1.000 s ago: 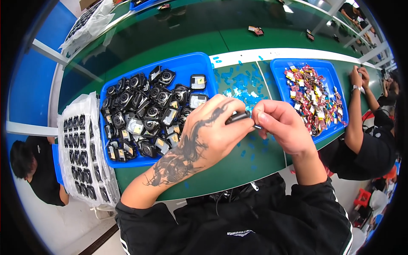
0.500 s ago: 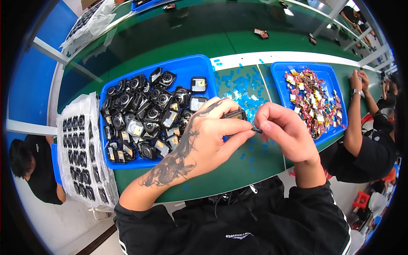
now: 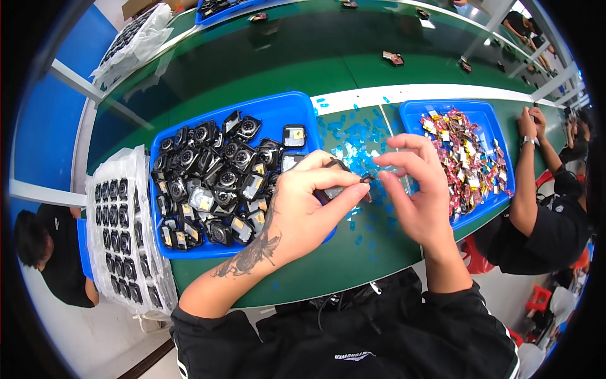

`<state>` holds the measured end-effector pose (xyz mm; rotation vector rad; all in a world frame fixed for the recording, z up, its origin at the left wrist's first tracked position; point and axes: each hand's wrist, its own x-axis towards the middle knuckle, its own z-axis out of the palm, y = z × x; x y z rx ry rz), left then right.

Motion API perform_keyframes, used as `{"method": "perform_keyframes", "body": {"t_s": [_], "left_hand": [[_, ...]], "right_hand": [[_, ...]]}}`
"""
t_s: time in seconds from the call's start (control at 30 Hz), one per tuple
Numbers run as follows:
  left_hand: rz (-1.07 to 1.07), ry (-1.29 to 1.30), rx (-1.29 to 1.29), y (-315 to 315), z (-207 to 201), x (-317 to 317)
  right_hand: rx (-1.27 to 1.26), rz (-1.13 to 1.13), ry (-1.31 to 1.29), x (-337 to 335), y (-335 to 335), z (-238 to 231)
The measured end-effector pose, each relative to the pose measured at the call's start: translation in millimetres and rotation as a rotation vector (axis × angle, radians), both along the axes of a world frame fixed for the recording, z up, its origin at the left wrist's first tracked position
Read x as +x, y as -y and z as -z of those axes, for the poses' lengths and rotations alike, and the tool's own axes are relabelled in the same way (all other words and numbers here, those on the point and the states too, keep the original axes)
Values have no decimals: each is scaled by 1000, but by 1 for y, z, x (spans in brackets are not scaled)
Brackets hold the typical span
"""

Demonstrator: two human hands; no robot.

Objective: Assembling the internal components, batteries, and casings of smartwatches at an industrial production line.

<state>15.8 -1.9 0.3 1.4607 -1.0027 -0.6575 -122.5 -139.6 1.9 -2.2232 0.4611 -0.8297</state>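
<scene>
My left hand [image 3: 314, 197] is closed around a black smartwatch case [image 3: 332, 189], pinching it between thumb and fingers above the green table; a small dark reddish part shows at its edge, by the thumb tip. To its right hovers my right hand [image 3: 421, 196], with thumb and index finger apart. A bluish, see-through bit shows in the gap between them; whether it touches the fingers I cannot tell. Beyond and below my hands, small blue film pieces [image 3: 357, 136] lie scattered on the table.
At left, a blue tray [image 3: 297, 103] holds a heap of watch cases. Another blue tray [image 3: 413, 112] at right contains small red circuit parts. Stacked white packing trays [image 3: 141, 183] stand farther left. Past the white rail, a green conveyor [image 3: 303, 63] carries loose parts. Co-workers sit on both sides.
My right hand has drawn away from the watch case, its fingers spreading. The case has turned in my left hand. Parts on the far conveyor have shifted slightly.
</scene>
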Motion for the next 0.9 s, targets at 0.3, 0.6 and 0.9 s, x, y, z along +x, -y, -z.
{"method": "perform_keyframes", "body": {"t_s": [0.3,0.6,0.9], "left_hand": [[112,-283,38,3,-3,4],[163,-387,-79,1,-1,9],[176,-340,-145,1,1,4]], "right_hand": [[577,-50,271,1,-7,1],[171,-170,4,15,-9,-21],[212,-155,3,15,-6,-29]]}}
